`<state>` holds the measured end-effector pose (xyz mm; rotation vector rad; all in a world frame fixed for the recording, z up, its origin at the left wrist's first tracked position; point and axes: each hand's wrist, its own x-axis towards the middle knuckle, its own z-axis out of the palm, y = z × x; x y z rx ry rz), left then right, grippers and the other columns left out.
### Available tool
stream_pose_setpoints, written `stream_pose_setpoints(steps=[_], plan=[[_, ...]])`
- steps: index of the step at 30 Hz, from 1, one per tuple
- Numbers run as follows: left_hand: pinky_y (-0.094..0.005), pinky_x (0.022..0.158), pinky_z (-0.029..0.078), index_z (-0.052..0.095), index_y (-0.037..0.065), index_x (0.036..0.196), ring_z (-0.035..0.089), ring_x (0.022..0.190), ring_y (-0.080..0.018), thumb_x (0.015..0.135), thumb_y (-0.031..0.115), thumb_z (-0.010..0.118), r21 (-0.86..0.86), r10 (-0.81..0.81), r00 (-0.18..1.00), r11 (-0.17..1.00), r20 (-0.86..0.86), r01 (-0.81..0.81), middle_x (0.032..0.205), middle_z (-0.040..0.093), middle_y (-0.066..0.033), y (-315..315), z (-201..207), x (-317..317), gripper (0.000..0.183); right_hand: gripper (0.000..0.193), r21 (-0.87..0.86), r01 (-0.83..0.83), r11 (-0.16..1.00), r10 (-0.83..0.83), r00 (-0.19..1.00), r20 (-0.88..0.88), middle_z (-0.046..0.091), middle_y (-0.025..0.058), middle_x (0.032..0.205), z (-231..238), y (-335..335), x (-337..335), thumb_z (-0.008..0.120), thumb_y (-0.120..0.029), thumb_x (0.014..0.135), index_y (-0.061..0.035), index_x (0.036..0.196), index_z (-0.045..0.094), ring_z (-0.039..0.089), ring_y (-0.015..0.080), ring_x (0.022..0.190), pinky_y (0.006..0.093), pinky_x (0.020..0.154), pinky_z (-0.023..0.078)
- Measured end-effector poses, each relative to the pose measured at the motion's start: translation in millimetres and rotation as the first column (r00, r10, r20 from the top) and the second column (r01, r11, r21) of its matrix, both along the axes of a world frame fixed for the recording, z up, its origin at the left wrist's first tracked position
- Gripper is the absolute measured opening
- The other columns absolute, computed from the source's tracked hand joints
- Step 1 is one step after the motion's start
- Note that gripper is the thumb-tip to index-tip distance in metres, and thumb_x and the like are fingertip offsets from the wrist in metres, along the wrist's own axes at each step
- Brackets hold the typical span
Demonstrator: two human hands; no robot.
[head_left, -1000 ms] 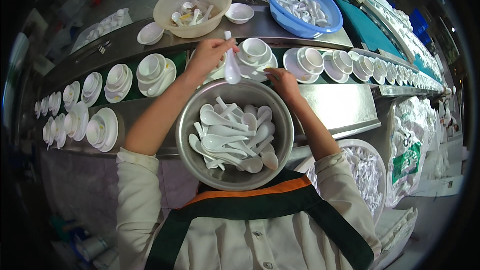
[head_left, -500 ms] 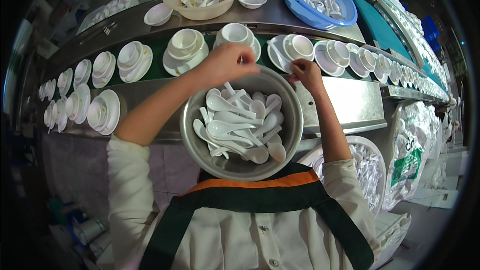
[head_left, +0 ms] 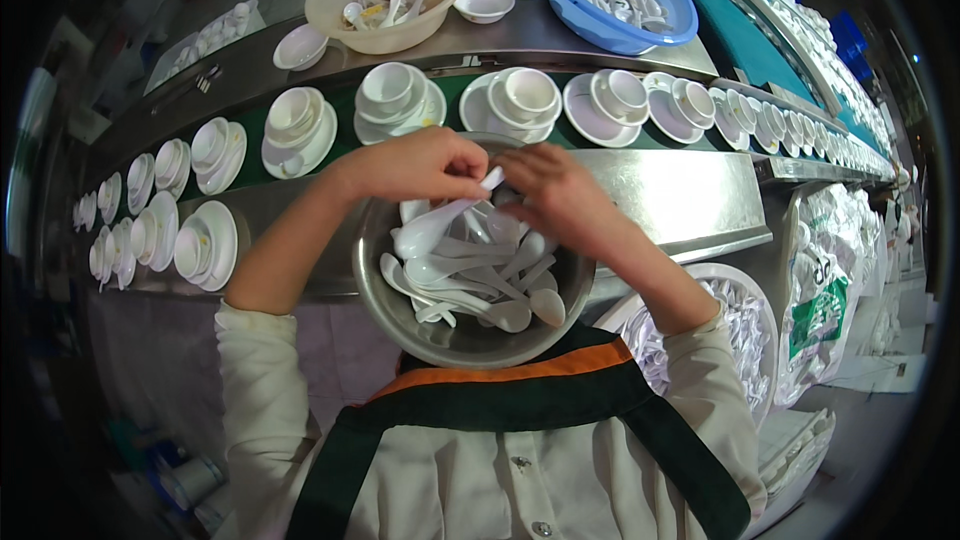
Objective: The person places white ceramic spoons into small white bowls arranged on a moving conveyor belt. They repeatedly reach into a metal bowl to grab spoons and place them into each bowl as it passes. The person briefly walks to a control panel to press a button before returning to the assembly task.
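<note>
A round steel bowl [head_left: 372, 310] full of white spoons [head_left: 450, 270] is held close against my apron front. My left hand [head_left: 425, 164] pinches the handle of one white spoon [head_left: 425, 228] above the heap, its scoop slanting down to the left. From the right, my right hand [head_left: 560, 185] reaches over the bowl's far rim, thumb apart from its fingers, beside that spoon's handle tip. Some of its fingertips are hard to make out. Just beyond both hands, place settings of stacked white cups and bowls on plates [head_left: 478, 110] stand along a green conveyor belt [head_left: 342, 112].
Behind the belt, a cream basin [head_left: 325, 15] and a blue basin [head_left: 600, 35] hold spoons, with small white bowls [head_left: 485, 2] near them. More stacked dishes [head_left: 210, 248] line the steel ledge at left. A white tub [head_left: 768, 340] of wrapped utensils stands at lower right.
Both hands have drawn back from the place settings to the steel bowl and come together. My left hand has taken hold of a spoon. The settings on the belt have shifted left.
</note>
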<state>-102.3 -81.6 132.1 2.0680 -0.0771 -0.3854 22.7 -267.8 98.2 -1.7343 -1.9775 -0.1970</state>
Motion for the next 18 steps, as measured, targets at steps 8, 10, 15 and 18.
stream_pose_setpoints(steps=[8, 10, 15, 18], plan=[[-0.0210, 0.042, 0.043, 0.059, 0.003, 0.083, 0.058, 0.051, -0.0081, 0.088, 0.025, 0.059, 0.052, 0.006, 0.969, 0.999, -0.249, 0.007, 0.067, 0.061, -0.0042, 4.6, -11.9, 18.5, 0.023, 0.031, -0.376, 0.036, 0.926, 0.043, 0.979, 0.201, 0.064, 0.0061, 0.083, -11.4, -16.8, -10.4, 0.069, -0.021, 0.071, -0.0057, 0.097, 0.061, 0.059, 0.0229, 0.081, 0.0350, 0.079, 0.047], [-0.0326, 0.059, 0.049, 0.062, 0.003, 0.085, 0.064, 0.066, -0.0213, 0.073, 0.032, 0.071, 0.437, -0.192, 0.980, 0.879, -0.045, 0.192, 0.074, 0.065, -0.0104, -8.1, -23.9, 5.3, 0.033, 0.024, -0.244, 0.042, 0.969, -0.042, 0.999, 0.009, 0.064, 0.0066, 0.082, 4.1, -25.0, 0.8, 0.068, -0.016, 0.073, -0.0067, 0.094, 0.062, 0.061, 0.0229, 0.076, 0.0334, 0.071, 0.049], [-0.0392, 0.069, 0.048, 0.061, 0.004, 0.088, 0.063, 0.078, -0.0307, 0.068, 0.029, 0.071, 0.626, -0.212, 0.966, 0.737, -0.146, 0.256, 0.082, 0.065, -0.0126, -23.4, -31.9, -29.5, 0.034, 0.023, -0.177, 0.509, 0.842, -0.517, 0.669, -0.535, 0.061, 0.0105, 0.070, 26.5, -50.5, 52.7, 0.058, -0.005, 0.085, -0.0061, 0.107, 0.060, 0.062, 0.0135, 0.058, 0.0276, 0.054, 0.049], [-0.0397, 0.069, 0.048, 0.060, 0.004, 0.089, 0.063, 0.079, -0.0299, 0.068, 0.026, 0.071, 0.555, -0.216, 0.963, 0.787, -0.162, 0.270, 0.081, 0.065, -0.0125, -15.5, -29.6, -30.9, 0.031, 0.020, -0.220, 0.635, 0.740, -0.587, 0.451, -0.672, 0.063, 0.0082, 0.064, -17.8, -62.2, 121.6, 0.051, -0.003, 0.085, 0.0012, 0.104, 0.059, 0.066, 0.0149, 0.060, 0.0255, 0.056, 0.053]])
